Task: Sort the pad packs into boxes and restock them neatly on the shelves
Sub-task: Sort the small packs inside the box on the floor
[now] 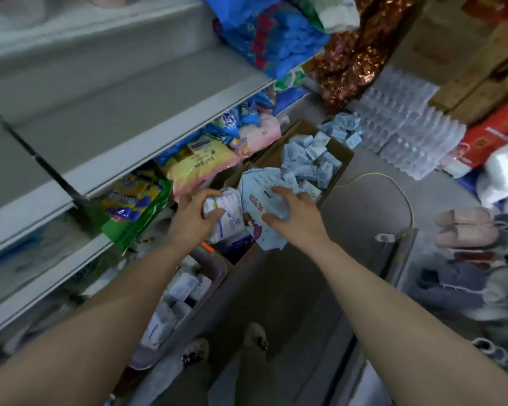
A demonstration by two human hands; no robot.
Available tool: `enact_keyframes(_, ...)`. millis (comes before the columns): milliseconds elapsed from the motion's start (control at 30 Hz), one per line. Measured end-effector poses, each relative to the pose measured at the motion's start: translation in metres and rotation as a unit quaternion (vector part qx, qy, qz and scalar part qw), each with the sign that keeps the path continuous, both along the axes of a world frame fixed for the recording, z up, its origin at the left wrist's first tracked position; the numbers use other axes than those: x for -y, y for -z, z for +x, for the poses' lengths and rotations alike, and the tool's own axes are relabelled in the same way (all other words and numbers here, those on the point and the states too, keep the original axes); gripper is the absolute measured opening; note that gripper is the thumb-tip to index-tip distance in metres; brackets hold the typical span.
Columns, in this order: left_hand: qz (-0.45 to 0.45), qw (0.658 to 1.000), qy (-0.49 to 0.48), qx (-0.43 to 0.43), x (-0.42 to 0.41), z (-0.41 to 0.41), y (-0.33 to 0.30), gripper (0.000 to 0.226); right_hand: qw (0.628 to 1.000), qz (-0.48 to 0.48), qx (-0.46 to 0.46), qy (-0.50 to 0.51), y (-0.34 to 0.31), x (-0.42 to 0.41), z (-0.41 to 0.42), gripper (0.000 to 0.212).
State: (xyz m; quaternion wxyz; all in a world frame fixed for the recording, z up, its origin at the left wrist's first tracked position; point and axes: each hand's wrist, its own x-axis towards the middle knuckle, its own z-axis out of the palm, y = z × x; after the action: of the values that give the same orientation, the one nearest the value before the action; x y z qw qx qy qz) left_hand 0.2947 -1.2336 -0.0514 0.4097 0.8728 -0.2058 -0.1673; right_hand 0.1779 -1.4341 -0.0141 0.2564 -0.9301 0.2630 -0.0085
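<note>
At frame centre, a white pad pack [225, 213] is gripped by the left hand [192, 213]; a light-blue pad pack [261, 206] is clutched by the right hand [294, 213], both arms extended.

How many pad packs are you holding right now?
2: a white pack gripped in the left hand, a light-blue pack in the right hand. Others may hide beneath.
</note>
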Motion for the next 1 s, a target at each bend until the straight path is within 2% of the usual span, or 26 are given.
enact_keyframes(200,0.056,0.992,-0.114,-0.021,-0.03,-0.006,0.028,0.035,0.99,0.03,-0.052,-0.124,0.019,0.018,0.05,0.069)
enact_keyframes(267,0.07,0.991,-0.109,-0.021,-0.042,-0.012,0.037,0.039,0.985,0.033,-0.072,-0.151,0.028,0.018,0.064,0.072)
enact_keyframes(367,0.106,0.992,-0.06,-0.014,-0.051,-0.016,0.044,0.059,0.982,0.044,-0.07,-0.169,0.033,0.017,0.075,0.071)
enact_keyframes(467,0.099,0.99,-0.095,-0.016,-0.041,-0.008,0.043,0.065,0.981,0.086,-0.057,-0.163,0.027,0.024,0.083,0.07)
enact_keyframes(600,0.06,0.994,-0.093,-0.022,0.001,0.011,0.022,0.056,0.979,0.152,-0.045,-0.131,0.011,0.047,0.088,0.067)
enact_keyframes(767,0.02,0.999,-0.002,-0.05,0.067,0.032,0.005,0.055,0.975,0.201,-0.014,-0.098,-0.012,0.09,0.081,0.061)
enact_keyframes(867,0.004,0.994,-0.002,-0.108,0.116,0.045,0.0,0.05,0.973,0.217,-0.008,-0.08,-0.017,0.126,0.073,0.059)
enact_keyframes(1000,-0.044,0.988,0.034,-0.142,0.196,0.061,0.001,0.048,0.972,0.234,0.021,-0.026,-0.019,0.198,0.061,0.05)
